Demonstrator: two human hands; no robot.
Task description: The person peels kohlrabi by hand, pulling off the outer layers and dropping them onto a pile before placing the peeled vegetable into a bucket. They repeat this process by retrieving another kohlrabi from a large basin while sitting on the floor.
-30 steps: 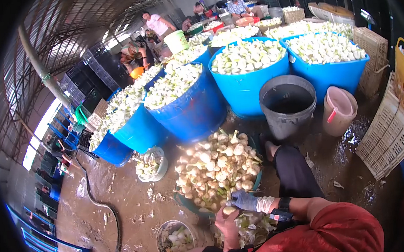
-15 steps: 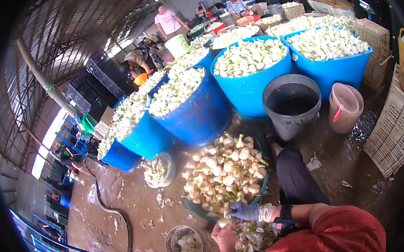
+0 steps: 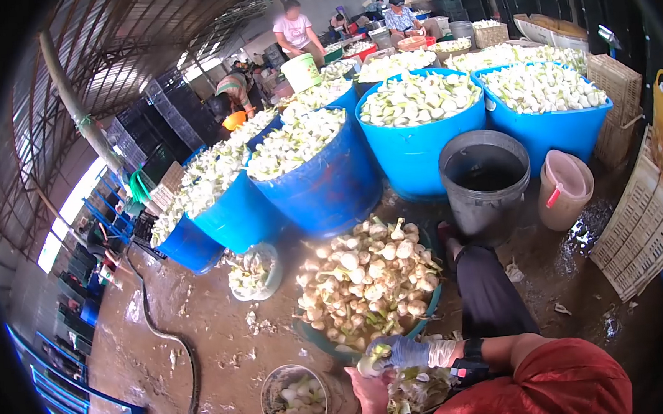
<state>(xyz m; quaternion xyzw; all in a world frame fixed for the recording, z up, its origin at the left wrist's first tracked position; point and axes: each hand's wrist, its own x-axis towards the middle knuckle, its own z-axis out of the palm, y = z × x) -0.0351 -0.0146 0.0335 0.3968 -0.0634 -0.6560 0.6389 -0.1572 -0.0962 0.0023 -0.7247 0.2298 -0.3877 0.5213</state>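
Low in the view, my two hands meet over a garlic bulb [image 3: 371, 362] with a greenish stem. My right hand [image 3: 405, 351], in a blue-grey glove, is closed around its stem end. From below, my bare left hand [image 3: 371, 395] grips the bulb's lower side, its fingertips partly hidden. Just beyond my hands is a wide green tub [image 3: 322, 344] heaped with unpeeled garlic bulbs [image 3: 367, 274]. Beneath my hands lie peelings and leaf scraps [image 3: 420, 391]. To the left of my left hand stands a bucket [image 3: 272, 396] with peeled white bulbs [image 3: 302, 405].
Large blue tubs [image 3: 311, 197] full of peeled garlic stand in front. A grey bucket [image 3: 461, 198] with dark liquid and a pinkish bucket [image 3: 565, 198] are to the right, near a tilted crate [image 3: 633, 232]. A hose [image 3: 148, 316] crosses the wet floor. Several people work behind.
My gloved hand has turned and closed further over the garlic bulb, whose green stem now shows by the glove. The view has shifted slightly. A person at the back has bent forward.
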